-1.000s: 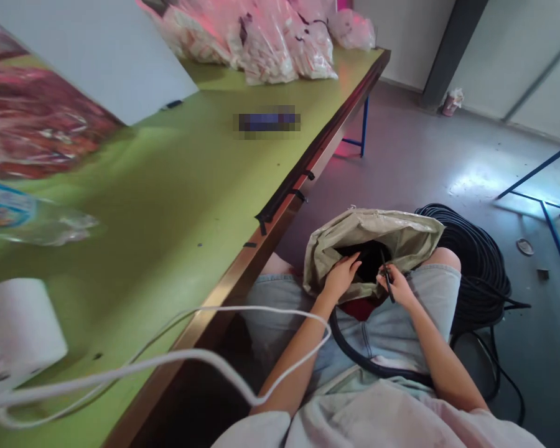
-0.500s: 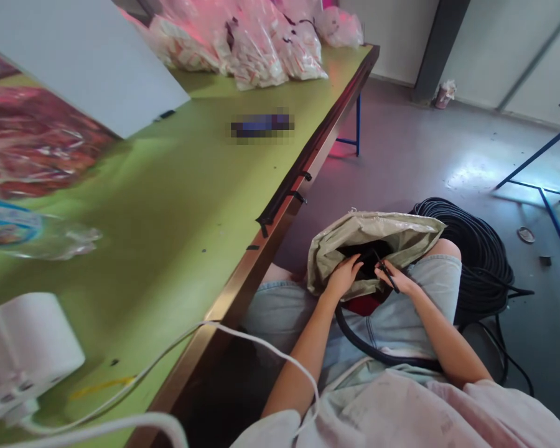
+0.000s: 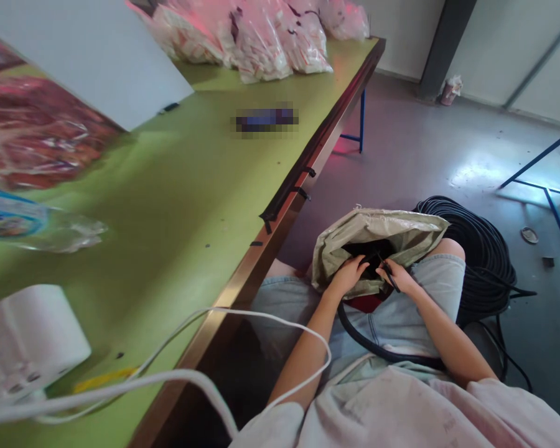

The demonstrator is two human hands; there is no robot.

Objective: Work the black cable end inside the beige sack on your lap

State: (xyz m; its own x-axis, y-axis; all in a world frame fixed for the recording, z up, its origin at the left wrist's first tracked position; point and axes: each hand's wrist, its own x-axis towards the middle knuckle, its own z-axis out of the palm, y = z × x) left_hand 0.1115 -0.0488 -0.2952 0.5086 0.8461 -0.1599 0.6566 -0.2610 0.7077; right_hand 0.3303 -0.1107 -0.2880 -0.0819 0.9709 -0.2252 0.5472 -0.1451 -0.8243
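Green and smooth, the desk (image 3: 177, 180) fills our view left of the sack, bearing a red-brown plastic-wrapped bundle (image 3: 37, 137) and, far beyond the sack, clear bags (image 3: 266, 53) of white pieces. Ribbed black cable (image 3: 488, 267) lies coiled on the floor just right of the sack. The sack (image 3: 333, 239) itself, beige, creased and woven-looking, gapes between our knees; its dark inside hides detail. Well left of it we see a boxy white plug block (image 3: 37, 342) and a clear bottle (image 3: 32, 221); a white cord (image 3: 303, 325) loops across our left forearm, partly blocking the view. Below the sack, a smooth black hose (image 3: 366, 342) curves over our lap. At the mouth of the sack, our left hand (image 3: 348, 275) has its fingers slightly bent and apart; we cannot tell whether they grip anything. Our right hand (image 3: 401, 280) has its fingers closed around a thin dark tool (image 3: 391, 274).
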